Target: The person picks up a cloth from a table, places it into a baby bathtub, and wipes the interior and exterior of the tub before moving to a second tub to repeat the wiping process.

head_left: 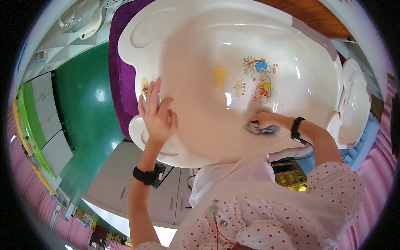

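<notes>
A large white baby bathtub (200,141) fills the middle of the view, with cartoon animal pictures and a yellow patch on its inner bottom. My left hand (158,114) rests at the tub's left rim, its fingers spread and holding nothing. Down on the near right inner side, my right hand (266,119) presses a crumpled dark grey cloth (260,128) to the tub's surface. Motion blurs the cloth and the fingertips, and part of the cloth is hidden under the hand. Black bands circle both of my wrists.
Purple cloth (121,89) lies under the tub's left end. A smaller white basin (354,102) adjoins the right end. Grey cabinets (141,183) stand at the near left, beside the green floor (91,96). A wooden surface (310,18) shows at the far right.
</notes>
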`<action>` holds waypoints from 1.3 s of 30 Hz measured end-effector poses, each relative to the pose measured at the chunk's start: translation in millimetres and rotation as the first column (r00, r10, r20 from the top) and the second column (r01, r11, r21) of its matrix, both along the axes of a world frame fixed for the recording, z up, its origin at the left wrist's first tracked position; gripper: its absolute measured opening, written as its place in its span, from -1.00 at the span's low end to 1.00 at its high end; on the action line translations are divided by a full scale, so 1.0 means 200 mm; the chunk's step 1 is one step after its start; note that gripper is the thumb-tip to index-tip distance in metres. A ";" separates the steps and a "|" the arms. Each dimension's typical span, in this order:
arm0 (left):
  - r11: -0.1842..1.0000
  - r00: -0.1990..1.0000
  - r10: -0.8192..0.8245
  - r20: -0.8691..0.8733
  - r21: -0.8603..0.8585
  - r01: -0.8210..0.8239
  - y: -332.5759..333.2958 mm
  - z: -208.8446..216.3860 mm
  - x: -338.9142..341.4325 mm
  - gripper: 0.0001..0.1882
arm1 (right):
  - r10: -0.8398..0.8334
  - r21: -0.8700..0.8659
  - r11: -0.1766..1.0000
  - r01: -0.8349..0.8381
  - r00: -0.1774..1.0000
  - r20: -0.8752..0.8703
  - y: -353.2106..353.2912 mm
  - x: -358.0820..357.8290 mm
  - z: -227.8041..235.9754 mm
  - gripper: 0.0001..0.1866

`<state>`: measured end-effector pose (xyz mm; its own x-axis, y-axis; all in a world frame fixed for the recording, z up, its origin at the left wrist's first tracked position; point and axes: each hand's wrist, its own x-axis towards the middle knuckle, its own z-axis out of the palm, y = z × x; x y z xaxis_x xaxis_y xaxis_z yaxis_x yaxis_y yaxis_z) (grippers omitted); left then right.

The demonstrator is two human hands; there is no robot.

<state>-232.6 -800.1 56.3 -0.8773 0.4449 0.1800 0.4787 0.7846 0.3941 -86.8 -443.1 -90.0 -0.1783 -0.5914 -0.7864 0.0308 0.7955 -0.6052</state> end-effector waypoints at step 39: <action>0.999 0.998 0.046 -0.032 0.029 -0.046 0.01 0.01 0.01 -0.77 | -0.460 -0.283 0.838 0.467 0.883 0.092 -0.84 -0.32 0.07 -0.22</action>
<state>-230.7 -798.0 58.6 -0.8903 0.3986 0.2203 0.4552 0.7949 0.4011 -151.5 -611.3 -75.5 -0.4751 -0.6439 -0.5997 0.3661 0.4750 -0.8002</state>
